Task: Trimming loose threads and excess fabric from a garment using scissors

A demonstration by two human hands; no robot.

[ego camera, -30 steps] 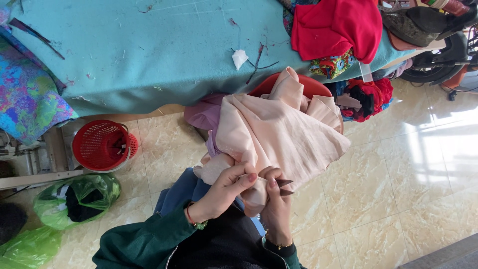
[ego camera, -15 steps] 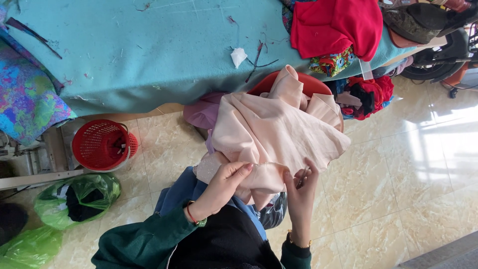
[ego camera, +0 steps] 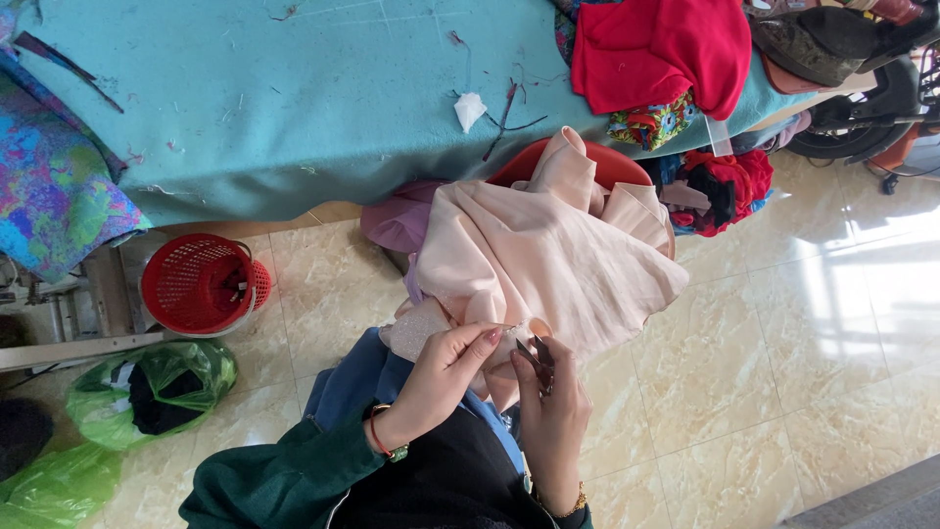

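A pale peach garment (ego camera: 548,264) hangs from a red basin (ego camera: 597,162) down onto my lap. My left hand (ego camera: 446,377) pinches the garment's lower edge between thumb and fingers. My right hand (ego camera: 548,411) is right beside it, closed on a small dark pair of thread snips (ego camera: 539,355) whose tips point at the pinched edge. Both my sleeves are dark green.
A teal-covered table (ego camera: 294,108) carries thread scraps, a white scrap (ego camera: 470,110), red cloth (ego camera: 661,54) and multicoloured fabric (ego camera: 49,186). A red mesh basket (ego camera: 201,284) and green plastic bags (ego camera: 152,387) sit on the tiled floor at left. More red clothing (ego camera: 729,181) lies beside the basin.
My right hand came back from the garment's right side to meet my left hand at the lower edge, snips now at the pinched spot. The garment barely shifted.
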